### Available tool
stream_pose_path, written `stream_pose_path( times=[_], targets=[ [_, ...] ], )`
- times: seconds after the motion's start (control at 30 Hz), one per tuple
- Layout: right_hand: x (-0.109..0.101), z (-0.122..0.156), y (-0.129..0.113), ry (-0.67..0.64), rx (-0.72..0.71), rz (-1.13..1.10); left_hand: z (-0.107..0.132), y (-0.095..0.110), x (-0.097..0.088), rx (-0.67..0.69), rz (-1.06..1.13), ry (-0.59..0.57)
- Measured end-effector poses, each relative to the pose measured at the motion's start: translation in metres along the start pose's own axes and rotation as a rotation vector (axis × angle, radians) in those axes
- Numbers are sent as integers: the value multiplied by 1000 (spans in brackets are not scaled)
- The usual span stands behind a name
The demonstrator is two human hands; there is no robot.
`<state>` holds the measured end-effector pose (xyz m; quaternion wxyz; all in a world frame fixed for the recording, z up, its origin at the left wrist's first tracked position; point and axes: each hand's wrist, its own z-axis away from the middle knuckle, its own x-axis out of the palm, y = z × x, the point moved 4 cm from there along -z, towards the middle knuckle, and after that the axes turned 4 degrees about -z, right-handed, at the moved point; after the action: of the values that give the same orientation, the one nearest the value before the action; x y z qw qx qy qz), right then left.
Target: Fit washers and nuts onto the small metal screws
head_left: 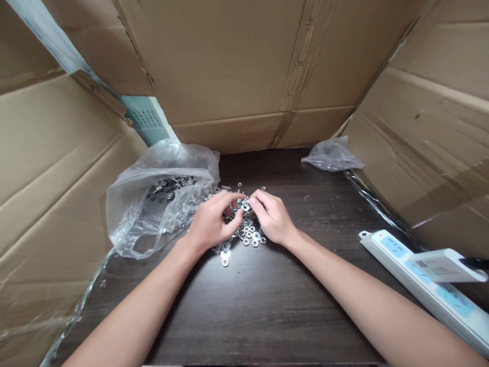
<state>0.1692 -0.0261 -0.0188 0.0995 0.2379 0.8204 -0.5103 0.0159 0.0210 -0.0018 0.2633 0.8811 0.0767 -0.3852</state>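
A pile of small metal washers and screws (250, 235) lies in the middle of the dark wooden table (267, 306). My left hand (212, 221) rests on the pile's left side, fingers curled in a pinch over the parts. My right hand (272, 216) is on the right side, fingers bent and pinching too. The fingertips of both hands meet above the pile around some small metal part that I cannot make out. A clear plastic bag (153, 204) holding more screws lies open just left of my left hand.
Cardboard walls (237, 66) close the table in at the back, left and right. A second crumpled clear bag (332, 155) lies at the back right. A white power strip (424, 285) with a white plug block on it runs along the right edge.
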Motion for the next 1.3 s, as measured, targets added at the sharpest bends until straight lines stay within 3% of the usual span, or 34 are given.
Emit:
stream_pose_path(
  times=[0.27, 0.57, 0.93, 1.3],
  targets=[
    [0, -1, 1, 12, 1, 18, 1, -3, 1, -7, 3, 15],
    [0, 0, -1, 5, -26, 15, 0, -4, 2, -47, -63, -47],
    [1, 2, -6, -90, -66, -56, -1, 0, 6, -13, -72, -113],
    [3, 3, 0, -65, -53, 16, 1, -4, 7, -145, -130, -182]
  ],
)
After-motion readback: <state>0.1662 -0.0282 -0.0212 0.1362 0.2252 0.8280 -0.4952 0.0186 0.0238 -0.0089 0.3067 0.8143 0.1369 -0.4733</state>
